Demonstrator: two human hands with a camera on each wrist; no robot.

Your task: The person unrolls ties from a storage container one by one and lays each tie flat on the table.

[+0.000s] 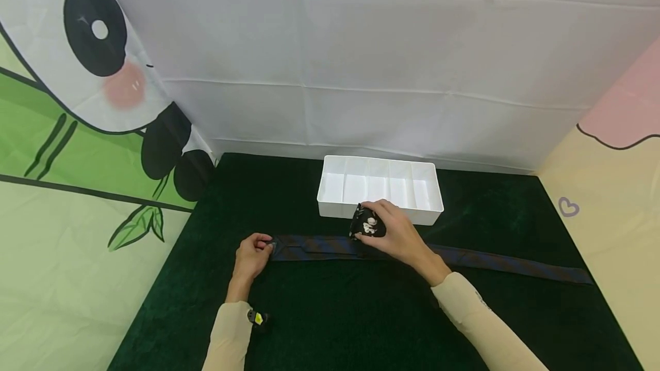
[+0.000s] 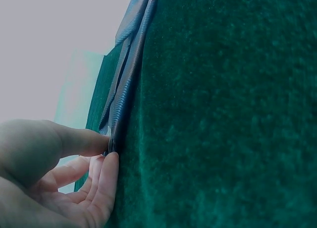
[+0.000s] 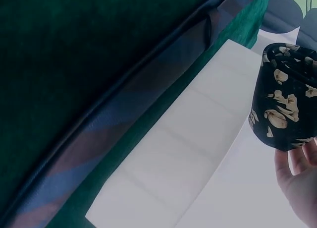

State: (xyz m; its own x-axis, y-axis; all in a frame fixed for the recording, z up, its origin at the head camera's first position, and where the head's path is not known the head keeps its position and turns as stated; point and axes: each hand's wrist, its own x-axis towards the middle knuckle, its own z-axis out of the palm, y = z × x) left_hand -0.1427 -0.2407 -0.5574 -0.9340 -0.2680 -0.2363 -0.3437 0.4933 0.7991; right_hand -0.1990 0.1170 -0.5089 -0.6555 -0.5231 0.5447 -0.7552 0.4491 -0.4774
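In the head view, the left hand (image 1: 252, 256) is pinching one end of a striped tie (image 1: 314, 248), which is lying stretched across the green-covered counter (image 1: 330, 314). The right hand (image 1: 397, 233) is holding a flowered black roll (image 1: 368, 223) near the front of the white box (image 1: 330, 209).

In the left wrist view, that grip is closing thumb and fingertips together on the tie's end.

In the right wrist view, the other grip is clamping the roll, its coiled layers showing, while the tie is running alongside the box.

Progress is looking partial: the flowered cloth is seemingly done being rolled — the striped tie is lying unrolled, and the roll is sitting in the hand, not the box.
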